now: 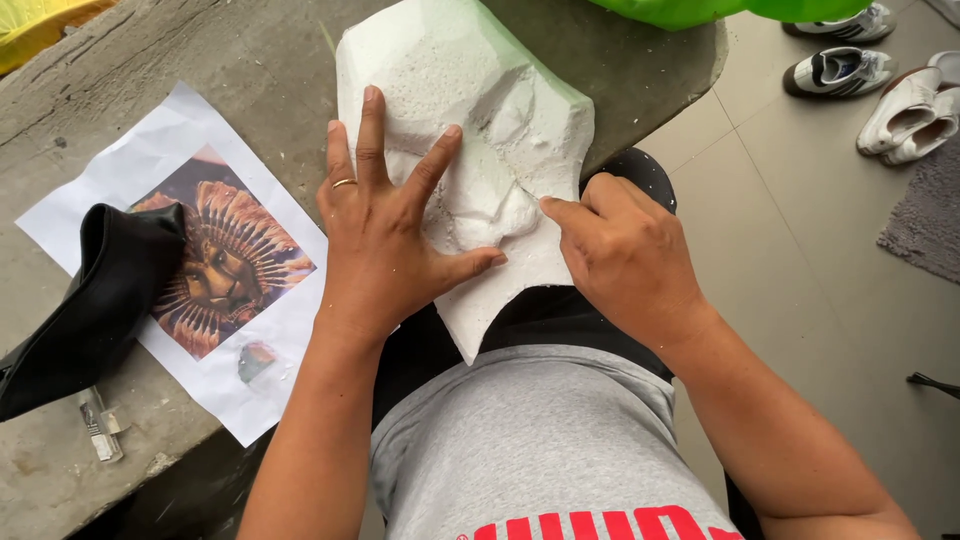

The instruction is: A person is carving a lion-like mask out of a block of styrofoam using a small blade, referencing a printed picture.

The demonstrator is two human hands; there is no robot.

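The left hand (pixel 385 235) lies flat with fingers spread wide on a white carved foam block (pixel 470 130) — a ring shows on one finger. The right hand (pixel 620 250) is loosely curled, its fingertip pressed to the carving's ridge; whether it holds a tool I cannot tell. The block leans from the lap onto the concrete bench's (pixel 230 60) right edge. Toward the left edge lie a printed picture sheet (pixel 180 250) and a black pouch (pixel 95 300).

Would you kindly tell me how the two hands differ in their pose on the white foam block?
The left hand lies flat, fingers spread, on the white foam block; the right hand is curled, one fingertip pressing the carved relief. The left hand wears a ring; the right shows none. Both touch the block.
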